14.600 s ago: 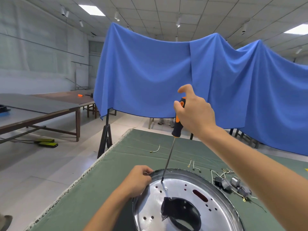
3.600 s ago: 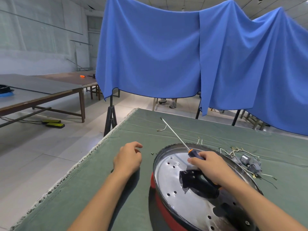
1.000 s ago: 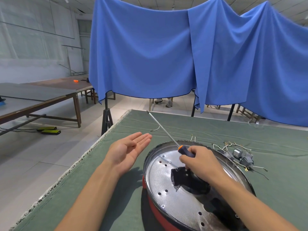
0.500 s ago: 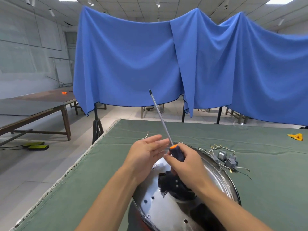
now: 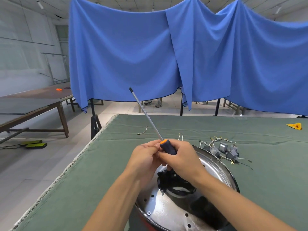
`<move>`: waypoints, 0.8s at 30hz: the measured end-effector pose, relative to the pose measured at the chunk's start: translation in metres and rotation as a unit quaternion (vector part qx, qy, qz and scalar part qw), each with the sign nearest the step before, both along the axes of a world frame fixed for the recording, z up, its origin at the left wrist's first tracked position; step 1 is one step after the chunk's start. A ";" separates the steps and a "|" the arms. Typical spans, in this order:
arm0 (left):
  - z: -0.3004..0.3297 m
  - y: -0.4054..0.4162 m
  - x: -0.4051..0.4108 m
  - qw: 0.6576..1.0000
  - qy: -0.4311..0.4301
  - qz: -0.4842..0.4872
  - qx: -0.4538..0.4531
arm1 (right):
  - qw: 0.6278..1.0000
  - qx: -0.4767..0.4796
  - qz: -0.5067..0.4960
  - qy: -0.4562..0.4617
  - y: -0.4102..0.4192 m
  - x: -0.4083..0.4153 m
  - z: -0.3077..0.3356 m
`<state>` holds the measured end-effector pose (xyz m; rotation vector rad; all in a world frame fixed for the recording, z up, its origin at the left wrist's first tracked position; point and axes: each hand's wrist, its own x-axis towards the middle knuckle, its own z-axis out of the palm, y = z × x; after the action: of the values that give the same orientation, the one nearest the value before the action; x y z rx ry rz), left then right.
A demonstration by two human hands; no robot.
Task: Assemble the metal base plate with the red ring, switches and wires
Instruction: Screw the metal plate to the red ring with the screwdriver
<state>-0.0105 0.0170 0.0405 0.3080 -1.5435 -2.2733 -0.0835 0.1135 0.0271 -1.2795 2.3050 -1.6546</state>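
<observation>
No writing is readable. The right hand [image 5: 180, 161] grips 1 screwdriver [image 5: 167, 148]; the left hand [image 5: 145, 160] pinches its handle above 1 metal plate [image 5: 216, 167].

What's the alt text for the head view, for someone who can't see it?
Both hands meet on a screwdriver above a shiny metal base plate on a green-covered table: the right hand grips the dark handle, the left hand touches it near the orange collar, shaft angled up and away. Grey switches with wires lie beyond the plate, before a blue curtain.
</observation>
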 end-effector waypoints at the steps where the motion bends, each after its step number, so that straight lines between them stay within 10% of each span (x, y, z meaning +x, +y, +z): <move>1: -0.001 0.000 0.001 1.000 0.002 0.001 0.008 | 1.000 0.002 -0.001 0.000 -0.001 0.000 0.000; 24: -0.007 0.002 0.010 0.992 -0.026 0.115 -0.045 | 0.999 -0.032 -0.037 -0.020 0.003 0.000 -0.003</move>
<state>-0.0005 0.0189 0.0336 0.4959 -1.5423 -2.0281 -0.0832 0.1160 0.0244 -1.1731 2.3228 -1.7723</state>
